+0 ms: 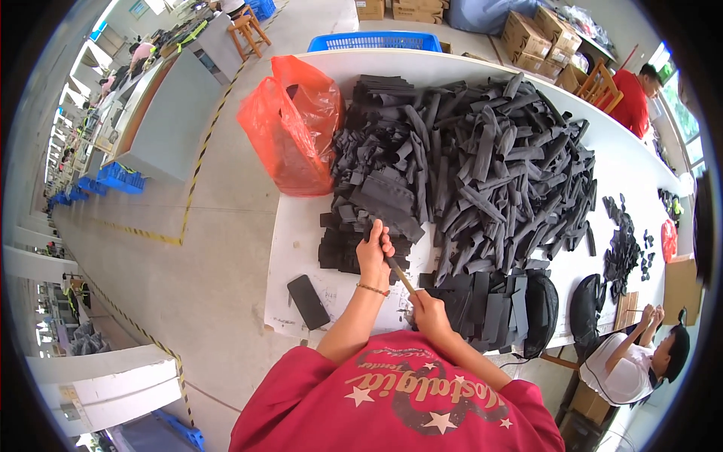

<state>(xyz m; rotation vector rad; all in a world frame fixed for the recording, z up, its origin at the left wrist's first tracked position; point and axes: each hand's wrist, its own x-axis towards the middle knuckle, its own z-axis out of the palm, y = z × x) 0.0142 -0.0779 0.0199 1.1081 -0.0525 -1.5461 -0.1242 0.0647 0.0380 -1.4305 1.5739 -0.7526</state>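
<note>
My left hand (pixel 374 252) is closed around a narrow black fabric piece (pixel 391 261), just in front of the dark heap. My right hand (pixel 431 313), lower and to the right, grips the near end of a thin tan stick (pixel 404 280). The stick slants up toward my left hand, and its far end meets the black piece there. Whether the stick goes inside the piece, I cannot tell. Flat black pieces (pixel 339 252) lie stacked beside my left hand. Past both hands spreads a large pile of rolled black strips (pixel 489 166).
A red plastic bag (pixel 290 128) stands at the table's left edge, and a black phone (pixel 308 301) lies near my left forearm. Flat black strips (pixel 482 301) and a black rounded bundle (pixel 541 313) are at right. Two people sit around the white table (pixel 617 162).
</note>
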